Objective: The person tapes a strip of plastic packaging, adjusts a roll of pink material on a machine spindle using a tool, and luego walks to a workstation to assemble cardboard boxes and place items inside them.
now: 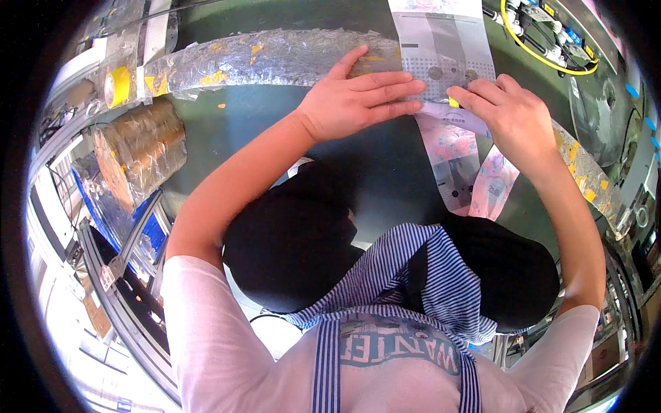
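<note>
A printed film strip (447, 41), whitish grey with a dotted pattern, comes down from the far edge across a long bar (255, 60) wrapped in clear tape. My left hand (358, 100) lies flat with fingers stretched, its fingertips on the film's left edge. My right hand (513, 120) is on the right side of the film, its fingers curled and pressed together. At its fingertips shows a small yellow piece (453, 102), perhaps tape; most of it is hidden. Below the bar hang a pink floral film length (451, 155) and a second pink floral piece (494, 175).
A yellow tape roll (118, 87) sits at the bar's left end. Below it is a plastic-wrapped brown roll (141, 151). A yellow hose (533, 55) curves past fittings at the far right. My black-clad knees (292, 237) are below the bar.
</note>
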`<state>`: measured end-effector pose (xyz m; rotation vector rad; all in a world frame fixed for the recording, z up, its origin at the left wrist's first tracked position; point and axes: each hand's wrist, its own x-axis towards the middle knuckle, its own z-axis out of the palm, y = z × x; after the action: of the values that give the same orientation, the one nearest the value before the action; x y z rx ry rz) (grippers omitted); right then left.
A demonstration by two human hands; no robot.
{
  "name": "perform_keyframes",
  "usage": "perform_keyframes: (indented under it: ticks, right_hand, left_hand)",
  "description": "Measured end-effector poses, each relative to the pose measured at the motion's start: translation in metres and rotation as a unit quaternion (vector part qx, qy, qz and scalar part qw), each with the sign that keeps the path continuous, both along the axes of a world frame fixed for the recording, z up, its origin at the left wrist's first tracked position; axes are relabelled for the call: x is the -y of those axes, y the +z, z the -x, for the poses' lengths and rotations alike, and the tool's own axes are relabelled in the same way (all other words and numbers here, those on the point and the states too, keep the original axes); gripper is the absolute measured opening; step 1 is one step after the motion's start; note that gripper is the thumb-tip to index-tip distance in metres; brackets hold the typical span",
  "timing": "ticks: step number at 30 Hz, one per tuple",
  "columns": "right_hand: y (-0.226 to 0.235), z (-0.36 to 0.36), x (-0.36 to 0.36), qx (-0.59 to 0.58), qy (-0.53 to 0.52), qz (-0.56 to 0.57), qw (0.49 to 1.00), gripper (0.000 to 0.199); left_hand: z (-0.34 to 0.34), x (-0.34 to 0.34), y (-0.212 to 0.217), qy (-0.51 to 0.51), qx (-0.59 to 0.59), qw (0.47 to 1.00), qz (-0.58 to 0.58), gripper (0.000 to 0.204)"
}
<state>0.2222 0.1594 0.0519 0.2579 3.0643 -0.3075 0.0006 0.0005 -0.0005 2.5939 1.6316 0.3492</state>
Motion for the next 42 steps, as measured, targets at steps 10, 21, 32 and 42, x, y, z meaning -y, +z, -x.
perform_keyframes:
  ticks: [10, 21, 32, 42]
  right_hand:
    - [0.004, -0.013, -0.008, 0.0, -0.019, -0.014, 1.0, 0.04]
    - [-0.007, -0.018, -0.011, -0.042, -0.029, 0.04, 0.998, 0.05]
    - [-0.005, -0.019, -0.011, -0.019, -0.03, 0.008, 0.999, 0.04]
    - [-0.001, -0.037, -0.026, -0.013, -0.019, -0.009, 1.0, 0.043]
  left_hand:
    - [-0.001, -0.001, 0.001, -0.004, -0.004, 1.0, -0.007, 0.048]
    - [-0.011, -0.012, -0.005, -0.005, -0.011, 0.998, -0.067, 0.043]
    - [-0.012, -0.011, -0.006, 0.005, -0.017, 0.997, -0.077, 0.043]
    - [-0.011, -0.009, -0.006, 0.012, -0.005, 0.998, -0.066, 0.047]
